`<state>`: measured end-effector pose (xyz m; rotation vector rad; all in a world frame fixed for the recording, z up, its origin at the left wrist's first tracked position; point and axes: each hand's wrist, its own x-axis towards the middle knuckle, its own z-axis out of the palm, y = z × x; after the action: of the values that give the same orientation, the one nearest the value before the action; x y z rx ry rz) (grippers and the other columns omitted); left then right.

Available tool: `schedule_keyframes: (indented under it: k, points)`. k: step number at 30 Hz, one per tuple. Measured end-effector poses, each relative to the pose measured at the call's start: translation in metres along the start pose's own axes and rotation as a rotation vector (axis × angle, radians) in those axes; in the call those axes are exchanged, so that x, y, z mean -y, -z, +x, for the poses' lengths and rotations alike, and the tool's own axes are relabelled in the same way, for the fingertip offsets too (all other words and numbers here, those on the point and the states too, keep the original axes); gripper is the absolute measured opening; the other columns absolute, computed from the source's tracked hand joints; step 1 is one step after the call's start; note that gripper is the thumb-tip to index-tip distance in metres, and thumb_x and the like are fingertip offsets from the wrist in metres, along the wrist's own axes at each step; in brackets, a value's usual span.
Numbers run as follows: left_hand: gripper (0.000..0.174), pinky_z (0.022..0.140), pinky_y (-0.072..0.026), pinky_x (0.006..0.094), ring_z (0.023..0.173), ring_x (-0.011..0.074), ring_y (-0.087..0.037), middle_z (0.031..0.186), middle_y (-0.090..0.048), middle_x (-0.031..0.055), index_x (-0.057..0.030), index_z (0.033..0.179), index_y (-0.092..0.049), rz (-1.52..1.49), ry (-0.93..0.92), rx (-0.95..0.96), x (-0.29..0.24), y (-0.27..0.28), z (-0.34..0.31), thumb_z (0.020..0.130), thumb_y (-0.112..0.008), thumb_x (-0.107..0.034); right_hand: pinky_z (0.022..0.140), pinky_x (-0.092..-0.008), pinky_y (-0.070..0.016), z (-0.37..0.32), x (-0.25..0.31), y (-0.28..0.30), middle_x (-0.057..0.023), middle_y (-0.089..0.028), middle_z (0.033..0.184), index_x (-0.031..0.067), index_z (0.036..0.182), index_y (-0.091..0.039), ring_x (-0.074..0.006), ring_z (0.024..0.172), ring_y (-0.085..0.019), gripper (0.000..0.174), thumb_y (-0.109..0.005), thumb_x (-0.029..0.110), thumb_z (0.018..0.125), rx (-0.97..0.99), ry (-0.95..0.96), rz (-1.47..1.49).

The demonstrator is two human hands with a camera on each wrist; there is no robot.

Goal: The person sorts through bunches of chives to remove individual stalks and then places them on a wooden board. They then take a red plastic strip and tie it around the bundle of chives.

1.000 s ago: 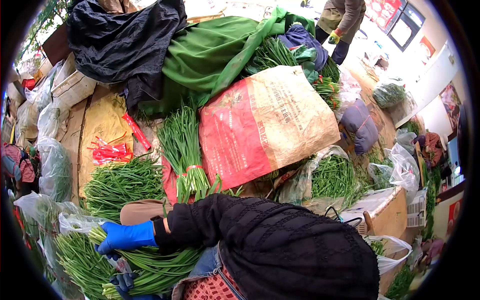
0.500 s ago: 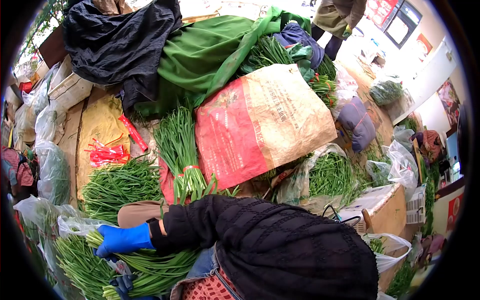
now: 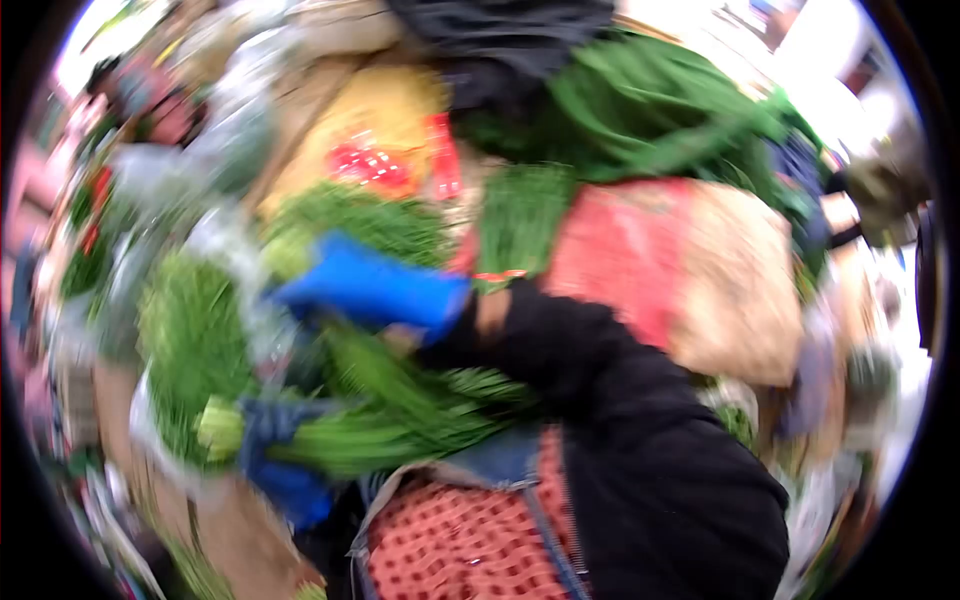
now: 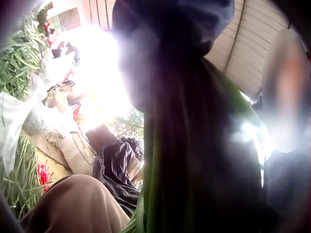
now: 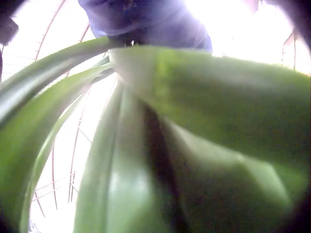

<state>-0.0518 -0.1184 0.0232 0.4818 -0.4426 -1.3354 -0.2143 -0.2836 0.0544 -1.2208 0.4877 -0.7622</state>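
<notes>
The head view is heavily blurred. A bunch of long green stalks (image 3: pixel 400 425) with pale cut ends lies across my lap. My left hand (image 3: pixel 275 450), in a dark blue glove, grips the bunch near the pale ends. My right hand (image 3: pixel 365 290), in a bright blue glove with a black sleeve, reaches across above the bunch. In the right wrist view broad green leaves (image 5: pixel 194 126) fill the frame and run up under the glove (image 5: pixel 146 22), which seems to grip them. The left wrist view shows the glove (image 4: pixel 184 29) over dark green leaves (image 4: pixel 194 160).
Heaps of green stalks (image 3: pixel 190 330) in clear plastic lie at the left. A red and tan sack (image 3: pixel 690 260) sits at the right, green cloth (image 3: pixel 650 110) behind it, red ties (image 3: pixel 370 165) on yellow sheeting. A red dotted apron (image 3: pixel 460 540) covers my lap.
The view has swung sharply and blurred. Both hands have lifted the bunch of stalks up from the pile and toward my lap; the right hand is now higher and nearer the middle.
</notes>
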Motion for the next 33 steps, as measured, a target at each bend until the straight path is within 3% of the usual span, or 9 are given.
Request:
schedule_keyframes:
  k: [1, 2, 3, 4, 13, 17, 25, 29, 33]
  points:
    - [0.011, 0.072, -0.0397, 0.0275, 0.064, 0.0101, -0.040, 0.071, -0.039, -0.0041, -0.0087, 0.098, -0.050, -0.050, -0.022, -0.058, -0.006, -0.003, 0.000, 0.088, -0.049, -0.011, 0.051, -0.0258, -0.0409, -0.001, 0.019, 0.010, -0.0018, -0.058, 0.064, 0.0028, 0.087, -0.065, -0.0100, 0.054, -0.052, 0.019, -0.065, 0.020, 0.079, 0.008, -0.080, -0.101]
    - [0.012, 0.072, -0.0399, 0.0277, 0.064, 0.0098, -0.040, 0.071, -0.040, -0.0042, -0.0085, 0.100, -0.051, -0.074, -0.077, -0.045, -0.010, -0.008, 0.000, 0.089, -0.048, -0.012, 0.052, -0.0239, -0.0405, 0.011, 0.009, 0.021, -0.0010, -0.057, 0.068, 0.0020, 0.096, -0.064, -0.0093, 0.057, -0.051, 0.023, -0.064, 0.018, 0.080, 0.010, -0.087, 0.083]
    - [0.012, 0.073, -0.0401, 0.0280, 0.065, 0.0094, -0.040, 0.071, -0.041, -0.0042, -0.0083, 0.101, -0.051, -0.098, -0.115, -0.023, -0.018, -0.011, -0.001, 0.090, -0.048, -0.013, 0.051, -0.0265, -0.0427, 0.010, 0.028, 0.026, -0.0025, -0.058, 0.068, 0.0032, 0.084, -0.065, -0.0115, 0.057, -0.053, 0.015, -0.065, 0.018, 0.079, -0.041, -0.121, 0.165]
    - [0.012, 0.073, -0.0400, 0.0281, 0.065, 0.0089, -0.040, 0.070, -0.041, -0.0043, -0.0083, 0.100, -0.051, -0.094, -0.156, -0.054, -0.027, -0.009, -0.003, 0.090, -0.048, -0.014, 0.052, -0.0259, -0.0433, 0.010, 0.044, 0.040, -0.0014, -0.057, 0.071, 0.0035, 0.093, -0.066, -0.0113, 0.059, -0.054, 0.020, -0.064, 0.018, 0.080, -0.018, -0.157, 0.173]
    - [0.014, 0.078, -0.0386, 0.0291, 0.066, 0.0062, -0.041, 0.069, -0.042, -0.0073, -0.0083, 0.101, -0.052, -0.188, -0.440, -0.059, -0.110, 0.018, -0.052, 0.093, -0.046, -0.018, 0.053, -0.0195, -0.0408, 0.066, 0.123, 0.092, 0.0045, -0.054, 0.071, 0.0032, 0.103, -0.062, -0.0059, 0.058, -0.049, 0.026, -0.058, 0.021, 0.084, -0.231, -0.025, -0.278]
    - [0.014, 0.077, -0.0400, 0.0298, 0.065, 0.0082, -0.042, 0.070, -0.042, -0.0058, -0.0077, 0.101, -0.052, -0.140, -0.529, -0.189, -0.117, 0.044, -0.071, 0.093, -0.047, -0.018, 0.048, -0.0201, -0.0402, 0.135, 0.134, 0.095, 0.0032, -0.054, 0.067, 0.0019, 0.101, -0.063, -0.0063, 0.053, -0.050, 0.027, -0.060, 0.023, 0.083, -0.049, 0.038, -0.371]
    - [0.013, 0.077, -0.0435, 0.0340, 0.065, 0.0123, -0.044, 0.067, -0.038, -0.0024, -0.0091, 0.097, -0.054, -0.214, -0.497, -0.348, -0.097, 0.083, -0.079, 0.086, -0.058, -0.016, 0.047, -0.0208, -0.0423, 0.270, 0.071, -0.049, 0.0004, -0.056, 0.066, 0.0028, 0.094, -0.064, -0.0077, 0.051, -0.051, 0.024, -0.069, 0.021, 0.079, 0.178, 0.056, -0.613]
    - [0.022, 0.077, -0.0429, 0.0345, 0.063, 0.0149, -0.045, 0.066, -0.039, -0.0012, -0.0110, 0.073, -0.044, -0.109, -0.458, -0.442, -0.096, 0.101, -0.082, 0.081, -0.060, -0.023, 0.049, -0.0230, -0.0453, 0.327, 0.026, -0.152, -0.0017, -0.058, 0.065, 0.0001, 0.087, -0.063, -0.0087, 0.052, -0.053, 0.026, -0.071, 0.022, 0.077, 0.432, 0.098, -0.649]
    - [0.021, 0.078, -0.0421, 0.0341, 0.062, 0.0150, -0.044, 0.066, -0.040, -0.0009, -0.0111, 0.071, -0.043, -0.061, -0.512, -0.480, -0.095, 0.122, -0.090, 0.080, -0.059, -0.023, 0.053, -0.0256, -0.0482, 0.390, -0.049, -0.244, -0.0070, -0.062, 0.069, -0.0038, 0.087, -0.062, -0.0122, 0.057, -0.059, 0.022, -0.069, 0.014, 0.075, 0.520, 0.206, -0.796]
